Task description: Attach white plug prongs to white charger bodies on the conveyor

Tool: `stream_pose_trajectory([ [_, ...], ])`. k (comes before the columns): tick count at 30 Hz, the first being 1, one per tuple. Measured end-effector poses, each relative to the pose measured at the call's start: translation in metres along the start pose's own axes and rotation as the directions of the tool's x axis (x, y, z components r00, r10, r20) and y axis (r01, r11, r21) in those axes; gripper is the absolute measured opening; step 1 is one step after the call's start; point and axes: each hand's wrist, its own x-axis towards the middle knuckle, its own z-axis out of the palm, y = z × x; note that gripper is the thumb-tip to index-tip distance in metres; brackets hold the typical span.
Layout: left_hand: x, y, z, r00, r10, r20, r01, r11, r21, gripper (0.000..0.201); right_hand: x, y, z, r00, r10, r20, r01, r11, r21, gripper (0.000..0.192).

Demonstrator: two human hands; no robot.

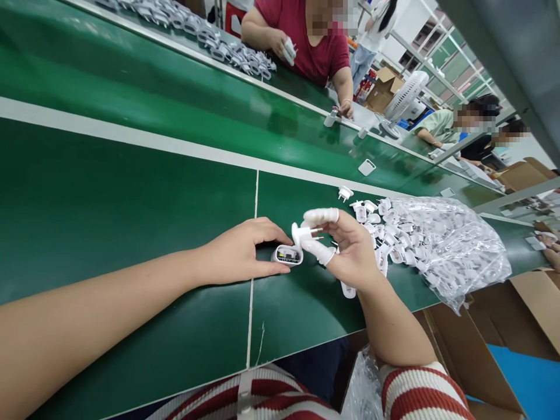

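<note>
My left hand (pixel 240 252) grips a white open charger shell (pixel 287 255) whose circuit parts show inside; it rests on the green belt (pixel 131 192). My right hand (pixel 350 248), with white finger cots on thumb and forefinger, pinches a white plug cap with two metal pins (pixel 305 234) just above the shell, touching its rim. More white plug caps (pixel 380 217) lie loose to the right of my right hand, spilling from a clear plastic bag (pixel 446 245).
A person in a red shirt (pixel 306 35) works across the belt, holding a white part, with a row of white chargers (pixel 219 46) beside them. More seated people, a white fan (pixel 405 96) and cardboard boxes (pixel 525 303) are to the right.
</note>
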Motion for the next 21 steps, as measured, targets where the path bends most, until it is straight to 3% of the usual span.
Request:
stream_pose_trajectory([
  [3,0.001,0.001,-0.001,1.000,0.023,-0.006,-0.023,1.000,-0.014,0.032,-0.003,-0.005,-0.002,0.985,-0.142,0.101,0.158,0.972,-0.175,0.016],
  [6,0.001,0.002,-0.001,0.999,0.024,-0.031,-0.025,1.000,-0.014,0.031,-0.005,-0.005,-0.003,0.947,-0.221,0.233,0.295,0.885,-0.361,0.021],
  [9,0.001,0.002,0.000,0.999,0.014,-0.047,-0.014,1.000,0.006,0.030,-0.004,0.000,0.001,0.929,-0.211,0.303,0.333,0.832,-0.443,0.026],
  [17,0.001,0.000,0.000,0.998,0.007,-0.062,-0.007,1.000,-0.001,0.030,-0.004,0.002,0.009,0.942,-0.311,0.126,0.334,0.833,-0.441,0.031],
  [21,0.001,0.000,-0.001,0.998,-0.010,-0.056,0.010,1.000,0.000,0.030,-0.004,0.002,0.011,0.951,-0.276,0.137,0.309,0.843,-0.441,0.027],
])
